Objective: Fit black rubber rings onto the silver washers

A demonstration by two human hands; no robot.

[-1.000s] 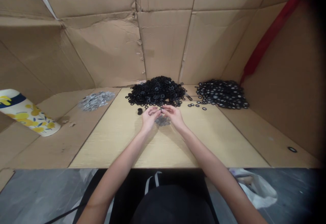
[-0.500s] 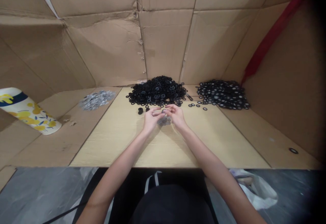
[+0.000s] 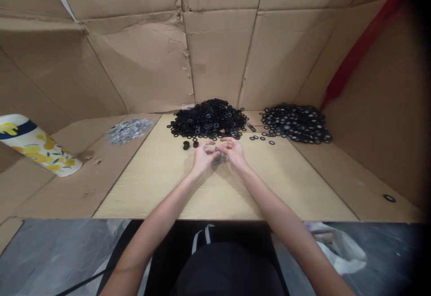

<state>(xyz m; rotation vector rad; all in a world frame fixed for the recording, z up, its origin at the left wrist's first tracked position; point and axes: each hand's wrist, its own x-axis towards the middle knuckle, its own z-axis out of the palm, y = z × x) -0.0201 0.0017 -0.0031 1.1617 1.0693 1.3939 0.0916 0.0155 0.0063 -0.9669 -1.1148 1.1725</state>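
At the middle of the board, my left hand (image 3: 203,157) and my right hand (image 3: 235,154) meet fingertip to fingertip. Both are closed in a pinch around a small black ring, mostly hidden by the fingers, with a greyish piece (image 3: 216,149) showing at it. Just below the fingertips lie several small grey discs (image 3: 219,159), partly covered by the hands. Beyond the hands rises a large heap of black rings (image 3: 208,119). Short stacks of black rings (image 3: 186,145) stand left of my left hand.
Silver discs (image 3: 129,131) lie heaped at the left. Black rings with pale centres (image 3: 296,124) form a pile at the right, some loose in front. A patterned bottle-like container (image 3: 43,148) leans at far left. Cardboard walls (image 3: 218,54) enclose the back. One ring (image 3: 389,198) lies near the right edge.
Both hands have shifted very slightly right and toward me. The ring between the fingertips, visible before with its dark rim, is now more covered by the fingers.
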